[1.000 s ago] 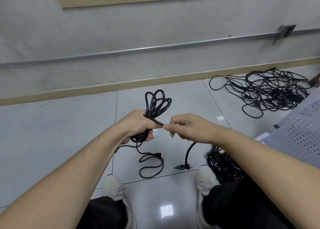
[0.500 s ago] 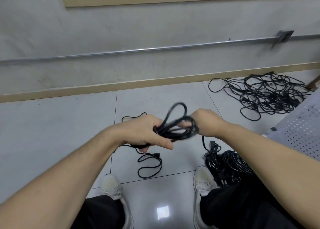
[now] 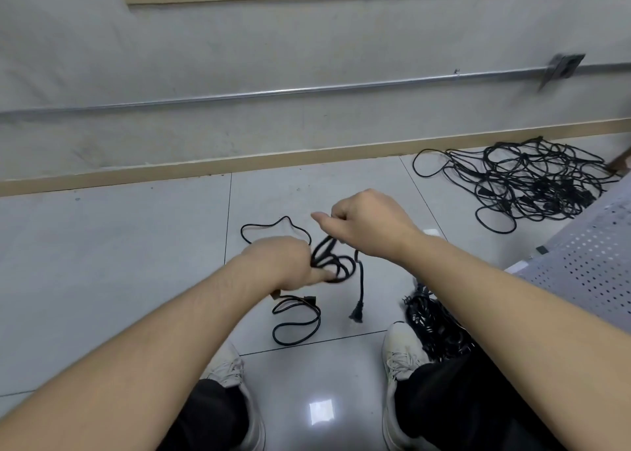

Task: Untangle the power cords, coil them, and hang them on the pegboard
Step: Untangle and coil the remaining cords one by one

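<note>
Right hand (image 3: 368, 225) risen; tangled cords (image 3: 532, 180) beyond.

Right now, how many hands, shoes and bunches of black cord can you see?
Hands: 2, left hand, right hand
Shoes: 2, left shoe, right shoe
Cord bunches: 3, held coil, far tangle, near pile
Total: 7

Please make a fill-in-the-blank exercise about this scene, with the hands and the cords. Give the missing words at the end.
1. The left hand holds a coil of ____ cord.
2. A plug hangs from the coil, just above the ____.
3. The tangled pile lies on the floor near the ____.
4. The right hand is ____ than the left hand.

Missing words: black; floor; wall; higher
</note>
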`<action>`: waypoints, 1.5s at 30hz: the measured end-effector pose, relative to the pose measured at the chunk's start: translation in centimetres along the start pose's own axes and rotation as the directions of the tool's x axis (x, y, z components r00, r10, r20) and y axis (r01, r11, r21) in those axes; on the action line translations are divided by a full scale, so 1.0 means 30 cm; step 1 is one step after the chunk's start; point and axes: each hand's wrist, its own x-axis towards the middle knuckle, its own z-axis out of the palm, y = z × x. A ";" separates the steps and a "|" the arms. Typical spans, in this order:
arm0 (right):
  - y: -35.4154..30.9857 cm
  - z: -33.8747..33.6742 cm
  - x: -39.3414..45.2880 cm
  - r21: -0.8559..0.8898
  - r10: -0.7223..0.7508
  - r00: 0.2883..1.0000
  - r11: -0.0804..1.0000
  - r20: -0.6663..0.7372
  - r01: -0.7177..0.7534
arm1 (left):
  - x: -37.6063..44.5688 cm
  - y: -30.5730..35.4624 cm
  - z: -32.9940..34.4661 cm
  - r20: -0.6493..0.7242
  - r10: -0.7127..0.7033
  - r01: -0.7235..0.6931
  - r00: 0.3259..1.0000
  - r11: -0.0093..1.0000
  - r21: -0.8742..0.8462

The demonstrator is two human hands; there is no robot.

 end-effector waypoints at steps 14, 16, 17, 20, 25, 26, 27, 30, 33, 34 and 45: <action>0.129 0.009 -0.069 0.426 -0.070 0.953 0.902 0.294 -0.065 | 0.025 -0.071 -0.029 -0.219 -0.024 -0.200 0.975 0.316 -0.927; 0.149 0.013 -0.071 0.371 -0.021 0.943 0.922 0.331 -0.109 | 0.010 -0.066 -0.034 -0.242 0.065 -0.251 0.968 0.297 -0.922; 0.151 0.019 -0.071 0.320 -0.001 0.938 0.940 0.346 -0.117 | 0.001 -0.072 -0.033 -0.234 0.124 -0.261 0.964 0.296 -0.919; 0.165 0.045 -0.051 0.112 0.030 0.931 0.991 0.365 -0.076 | -0.019 -0.087 -0.025 -0.157 0.308 -0.259 0.938 0.326 -0.909; 0.186 0.020 -0.018 -0.092 -0.029 0.930 0.993 0.366 0.067 | -0.058 -0.028 -0.020 -0.094 0.360 -0.309 0.928 0.603 -0.736; 0.190 0.011 -0.017 -0.090 -0.034 0.929 0.993 0.369 0.073 | -0.061 -0.020 -0.021 -0.076 0.349 -0.301 0.934 0.654 -0.694; 0.194 0.003 -0.017 -0.090 -0.034 0.928 0.993 0.371 0.073 | -0.065 -0.016 -0.023 -0.058 0.343 -0.299 0.937 0.709 -0.639; 0.204 0.002 -0.011 -0.143 -0.015 0.943 0.987 0.334 0.067 | -0.072 -0.019 -0.020 -0.002 0.361 -0.333 0.933 0.860 -0.387; 0.193 0.007 -0.002 -0.231 -0.007 0.956 0.970 0.295 0.079 | -0.058 -0.018 -0.003 0.022 0.363 -0.359 0.931 0.927 -0.104; 0.181 0.008 0.000 -0.257 -0.016 0.962 0.962 0.272 0.089 | -0.045 -0.017 0.006 0.024 0.350 -0.349 0.937 0.937 -0.012; -0.001 0.027 -0.052 0.073 -0.057 0.998 0.996 0.022 0.055 | 0.046 -0.087 0.024 -0.190 -0.151 0.095 0.970 0.957 -0.273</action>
